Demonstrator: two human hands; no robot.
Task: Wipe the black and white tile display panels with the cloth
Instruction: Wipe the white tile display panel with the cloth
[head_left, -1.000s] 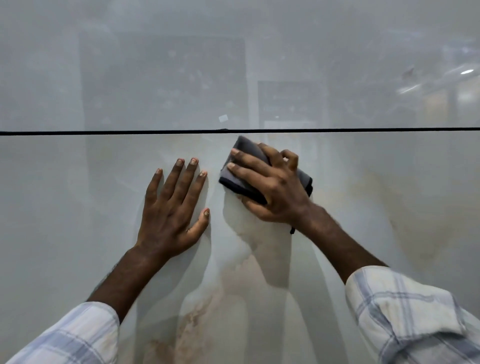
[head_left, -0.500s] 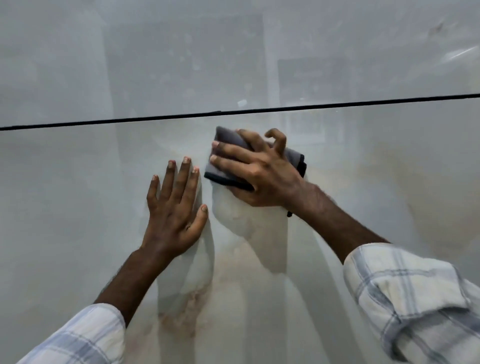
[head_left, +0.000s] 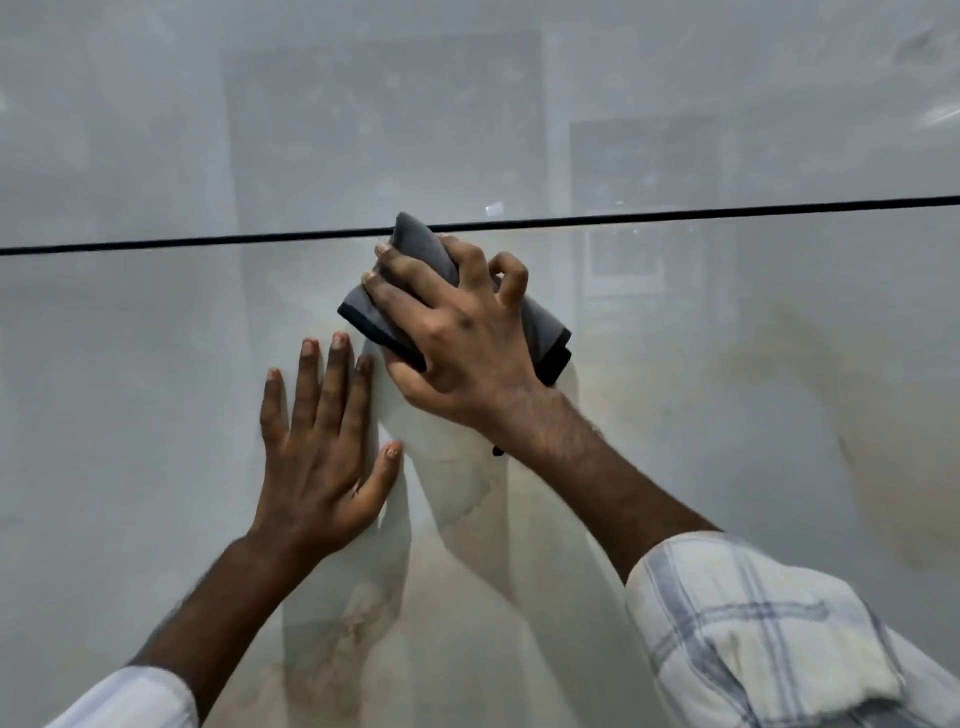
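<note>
A glossy white marble-look tile panel (head_left: 156, 415) fills the lower view, and a second pale panel (head_left: 156, 130) lies above it. My right hand (head_left: 457, 343) presses a folded grey cloth (head_left: 421, 244) with dark edging flat on the lower panel. The cloth's top corner touches the black joint line (head_left: 727, 210) between the panels. My left hand (head_left: 322, 457) lies flat on the lower panel with its fingers spread, just below and left of the cloth, holding nothing.
Both panels are shiny and reflect the room, with a dim doorway shape in the upper panel. Brownish veining (head_left: 353, 623) runs through the lower panel between my arms. Checked shirt sleeves (head_left: 753, 634) cover my forearms at the bottom corners.
My right hand has slid the cloth up to the black joint line. My left hand has stayed flat on the panel, now nearly touching the right hand.
</note>
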